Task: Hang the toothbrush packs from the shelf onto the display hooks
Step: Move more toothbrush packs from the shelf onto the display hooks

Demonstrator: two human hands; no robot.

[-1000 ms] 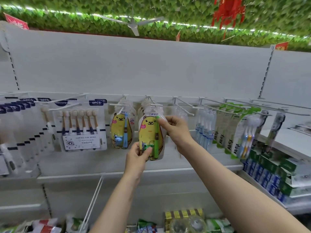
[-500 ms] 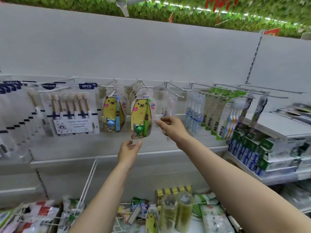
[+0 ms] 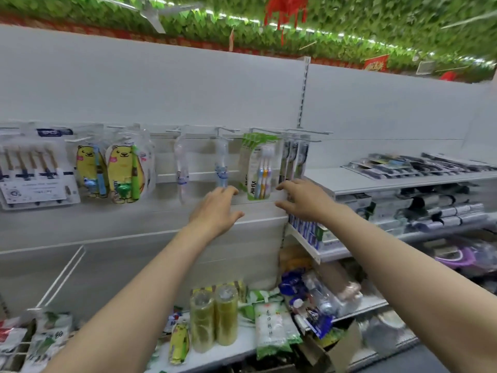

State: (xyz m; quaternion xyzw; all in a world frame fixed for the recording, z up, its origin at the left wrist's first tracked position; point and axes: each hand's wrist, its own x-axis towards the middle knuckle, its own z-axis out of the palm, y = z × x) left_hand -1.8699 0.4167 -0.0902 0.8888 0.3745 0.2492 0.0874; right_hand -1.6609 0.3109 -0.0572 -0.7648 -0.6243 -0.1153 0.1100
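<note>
both hands have let go of the yellow bear toothbrush pack [image 3: 126,175], now hanging on its hook at centre left, and have swung rightward as the view pans toward the shelf [image 3: 376,181] at right of frame. the left hand [image 3: 215,208] and the right hand [image 3: 304,200] reach forward at mid-frame, fingers spread and holding nothing, just below the green allfix pack [image 3: 259,168] and the dark packs [image 3: 293,160] on the display hooks [image 3: 269,130]. more toothbrush packs [image 3: 408,165] lie flat on the shelf, well apart from either hand. one hanging looks finished and a fresh pickup is beginning; the next move calls for the right hand to carry on rightward and pinch a pack off that pile.
</note>
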